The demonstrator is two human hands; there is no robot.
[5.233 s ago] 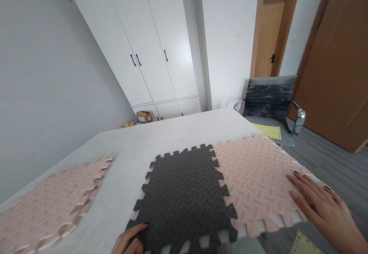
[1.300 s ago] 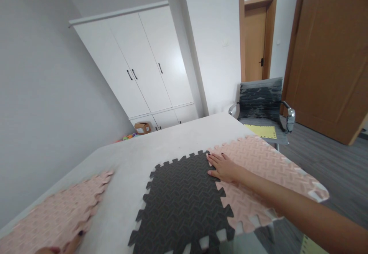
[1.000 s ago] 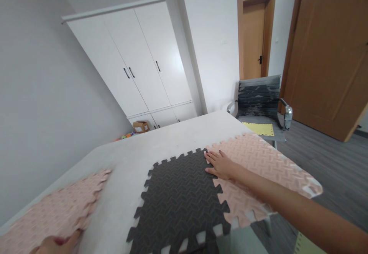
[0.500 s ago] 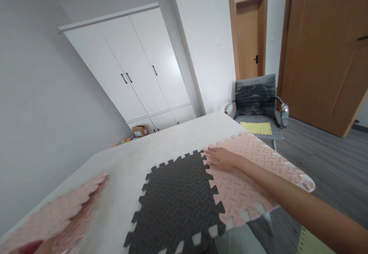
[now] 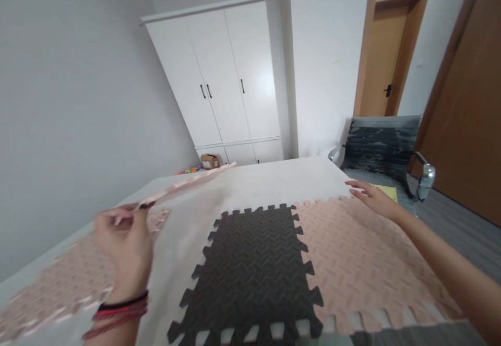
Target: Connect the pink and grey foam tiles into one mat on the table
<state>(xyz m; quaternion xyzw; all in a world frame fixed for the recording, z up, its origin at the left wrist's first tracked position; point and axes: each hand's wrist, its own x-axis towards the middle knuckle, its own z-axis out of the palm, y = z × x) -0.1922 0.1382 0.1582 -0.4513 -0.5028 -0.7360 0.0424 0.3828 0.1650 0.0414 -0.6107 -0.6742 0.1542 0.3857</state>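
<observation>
- Left hand is up now, pinching a loose pink foam tile by its near edge; a moment ago that tile lay on the stack at the table's left.
- Right hand has left the seam and hovers open-fingered, grasping nothing, over the far corner of the joined pink tile.
- The dark tile lies flat on the table, interlocked with it, so this pair looks joined and another piece is in hand.

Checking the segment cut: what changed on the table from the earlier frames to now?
The left hand has pinched a pink foam tile off the pink stack and raised it, edge-on. The right hand has slid from the seam to the far edge of the joined pink tile. The black tile stays interlocked with it on the table.
</observation>
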